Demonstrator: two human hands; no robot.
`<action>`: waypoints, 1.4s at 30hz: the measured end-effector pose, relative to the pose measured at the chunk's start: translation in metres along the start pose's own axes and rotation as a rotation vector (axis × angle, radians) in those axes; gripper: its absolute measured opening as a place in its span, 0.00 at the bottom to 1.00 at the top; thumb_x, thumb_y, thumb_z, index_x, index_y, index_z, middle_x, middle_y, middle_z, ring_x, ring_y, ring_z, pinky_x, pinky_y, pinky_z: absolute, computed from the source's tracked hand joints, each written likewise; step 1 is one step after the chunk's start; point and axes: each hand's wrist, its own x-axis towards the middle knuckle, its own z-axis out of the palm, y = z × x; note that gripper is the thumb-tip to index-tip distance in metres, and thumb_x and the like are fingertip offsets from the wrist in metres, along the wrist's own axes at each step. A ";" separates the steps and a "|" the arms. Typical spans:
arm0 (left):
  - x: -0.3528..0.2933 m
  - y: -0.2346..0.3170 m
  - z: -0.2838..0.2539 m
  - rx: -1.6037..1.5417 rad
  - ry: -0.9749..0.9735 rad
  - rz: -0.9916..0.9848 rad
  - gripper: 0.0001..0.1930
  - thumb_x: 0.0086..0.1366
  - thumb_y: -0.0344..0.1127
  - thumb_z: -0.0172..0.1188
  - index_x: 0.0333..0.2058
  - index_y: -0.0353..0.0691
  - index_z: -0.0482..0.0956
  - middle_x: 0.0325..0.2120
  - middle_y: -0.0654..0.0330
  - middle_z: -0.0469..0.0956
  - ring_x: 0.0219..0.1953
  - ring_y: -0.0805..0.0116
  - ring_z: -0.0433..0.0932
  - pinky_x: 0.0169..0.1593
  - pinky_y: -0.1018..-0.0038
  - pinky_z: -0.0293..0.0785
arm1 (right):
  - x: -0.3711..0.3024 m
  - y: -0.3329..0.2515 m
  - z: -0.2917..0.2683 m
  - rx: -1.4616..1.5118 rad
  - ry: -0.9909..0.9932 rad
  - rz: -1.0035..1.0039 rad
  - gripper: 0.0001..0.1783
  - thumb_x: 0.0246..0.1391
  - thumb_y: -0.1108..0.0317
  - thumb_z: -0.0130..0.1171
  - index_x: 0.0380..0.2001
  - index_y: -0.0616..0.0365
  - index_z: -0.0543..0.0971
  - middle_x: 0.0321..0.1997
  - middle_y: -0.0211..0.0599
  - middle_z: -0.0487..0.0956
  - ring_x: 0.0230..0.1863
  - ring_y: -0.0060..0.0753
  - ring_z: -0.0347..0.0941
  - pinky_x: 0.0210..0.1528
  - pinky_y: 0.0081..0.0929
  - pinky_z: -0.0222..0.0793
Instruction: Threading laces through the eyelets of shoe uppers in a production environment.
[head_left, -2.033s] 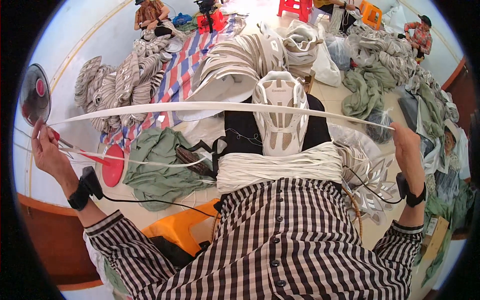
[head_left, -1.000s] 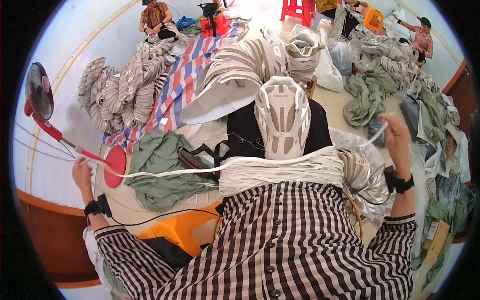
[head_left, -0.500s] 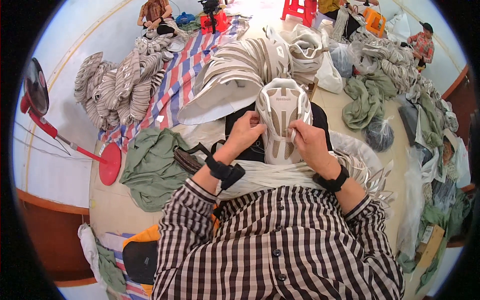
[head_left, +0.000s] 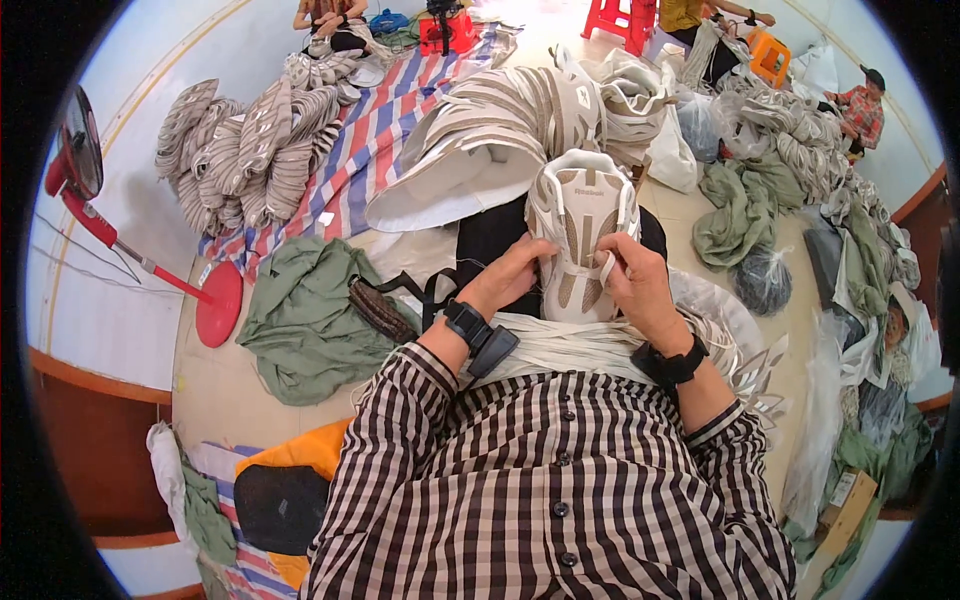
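Note:
A beige and white shoe upper (head_left: 586,215) rests on my dark-clad lap, its tongue facing up. My left hand (head_left: 512,272) is closed at the upper's left edge, thumb against the side and the other fingers partly hidden beneath. In my right hand (head_left: 638,282), thumb and forefinger pinch a white shoelace (head_left: 606,264) at the right row of eyelets. Part of a lace appears to cross the lower tongue between the hands. A thick bundle of white shoelaces (head_left: 560,345) lies across my lap, just below the upper.
Beyond my knees lies a long row of nested shoe uppers (head_left: 500,115). Another pile of uppers (head_left: 250,150) sits left on a striped sheet (head_left: 350,150). Green cloth (head_left: 310,320) and a red fan (head_left: 218,305) are at left. Bagged items (head_left: 762,275) lie right. Several people work farther off.
My left hand has come slightly lower along the upper's edge, and a lace now shows across the lower tongue. The right hand still pinches at the right eyelets. The whole view has shifted slightly.

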 end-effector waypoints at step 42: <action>-0.007 0.044 0.076 1.582 0.144 0.627 0.34 0.45 0.37 0.68 0.54 0.39 0.70 0.63 0.52 0.58 0.67 0.48 0.48 0.66 0.59 0.50 | -0.001 0.002 -0.008 -0.164 0.189 -0.122 0.06 0.49 0.78 0.54 0.32 0.62 0.72 0.28 0.49 0.75 0.33 0.53 0.73 0.34 0.38 0.69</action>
